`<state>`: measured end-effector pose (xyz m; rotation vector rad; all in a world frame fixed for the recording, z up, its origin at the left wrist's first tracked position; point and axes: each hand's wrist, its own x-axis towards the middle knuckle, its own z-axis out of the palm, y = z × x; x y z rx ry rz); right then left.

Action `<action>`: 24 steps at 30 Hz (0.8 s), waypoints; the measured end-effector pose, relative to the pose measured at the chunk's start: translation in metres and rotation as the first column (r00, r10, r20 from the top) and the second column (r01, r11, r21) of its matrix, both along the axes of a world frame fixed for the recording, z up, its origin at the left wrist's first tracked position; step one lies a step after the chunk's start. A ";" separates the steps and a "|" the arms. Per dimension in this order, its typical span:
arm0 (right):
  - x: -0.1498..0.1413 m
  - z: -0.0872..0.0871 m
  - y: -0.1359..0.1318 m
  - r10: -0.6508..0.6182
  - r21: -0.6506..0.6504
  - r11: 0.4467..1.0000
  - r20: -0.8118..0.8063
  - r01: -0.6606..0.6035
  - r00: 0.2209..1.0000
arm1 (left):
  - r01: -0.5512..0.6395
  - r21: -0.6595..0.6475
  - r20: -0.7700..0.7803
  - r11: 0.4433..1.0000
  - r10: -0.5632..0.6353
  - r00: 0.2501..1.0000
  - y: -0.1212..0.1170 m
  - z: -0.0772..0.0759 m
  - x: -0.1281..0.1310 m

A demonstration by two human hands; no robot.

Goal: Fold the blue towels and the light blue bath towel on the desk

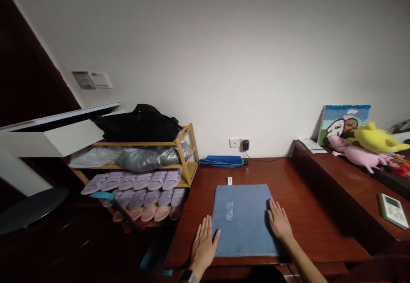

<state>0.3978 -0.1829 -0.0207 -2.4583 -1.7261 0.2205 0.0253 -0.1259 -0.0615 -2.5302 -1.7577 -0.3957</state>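
The cloth (245, 231) lies flat on the table (317, 219), near its front edge, lettering (229, 211) on the left part and a small white tag (229, 181) at the far edge. Its outline is close to square and few wrinkles show.

The left hand (203, 242) is open along the left edge, fingers straight and together, thumb spread toward the cloth. The right hand (280, 222) is open too, laid along the right edge, fingers extended. Neither grips anything; how hard they press, I cannot tell.

The step seems to be smoothing or squaring the cloth. Done well, that calls for flat palms, light and even pressure, and both sides worked together, since a harder push on one side would skew the fabric or raise a ridge. Keeping the front edge parallel to the table's rim gives a good guide, and the watch (188, 276) should stay off the fabric.

Farther out, the umbrella (221, 161) by the wall and the slippers (156, 180) on the rack (192, 174) are well apart from the hands.
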 end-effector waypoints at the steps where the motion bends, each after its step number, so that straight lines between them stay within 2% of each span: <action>1: 0.001 -0.002 0.007 -0.002 -0.010 1.000 0.003 0.002 1.000 | 0.000 -0.001 0.004 1.000 0.000 1.000 0.001 0.001 -0.002; 3: 0.002 -0.010 0.015 -0.004 -0.021 1.000 0.010 0.005 1.000 | -0.004 0.033 0.025 0.999 0.003 1.000 0.003 0.006 0.002; 5: 0.002 -0.018 0.017 -0.001 -0.018 1.000 0.017 0.001 1.000 | 0.010 0.083 0.056 0.996 -0.014 0.998 0.006 0.019 0.023; 7: 0.003 -0.021 0.015 0.002 -0.017 1.000 0.025 -0.001 1.000 | 0.079 0.094 0.081 0.992 -0.087 0.993 0.009 0.035 0.065; 10: 0.003 -0.018 0.012 0.010 -0.024 1.000 0.046 -0.009 0.999 | 0.302 0.049 0.114 0.952 -0.305 0.945 0.013 0.053 0.147; 12: 0.003 -0.015 0.012 0.020 -0.033 0.999 0.056 -0.018 0.998 | 0.402 0.002 0.139 0.915 -0.399 0.907 0.016 0.054 0.193; 14: 0.003 -0.013 0.012 0.017 -0.048 0.999 0.060 -0.014 0.998 | 0.414 -0.048 0.151 0.909 -0.403 0.903 0.021 0.048 0.215; 15: 0.003 -0.013 0.013 0.013 -0.053 0.999 0.063 -0.009 0.998 | 0.394 -0.065 0.152 0.917 -0.381 0.912 0.025 0.044 0.216; 17: 0.003 -0.013 0.013 0.006 -0.057 0.998 0.069 -0.002 0.998 | 0.331 -0.079 0.141 0.940 -0.318 0.937 0.036 0.036 0.199; 21: 0.000 -0.017 0.012 -0.004 -0.053 0.999 0.081 0.008 0.997 | 0.133 -0.078 0.079 0.988 -0.127 0.989 0.061 0.030 0.125; 24: -0.004 -0.021 0.009 -0.026 -0.055 0.998 0.094 0.032 0.995 | 0.013 -0.072 0.043 0.997 -0.010 0.999 0.072 0.030 0.080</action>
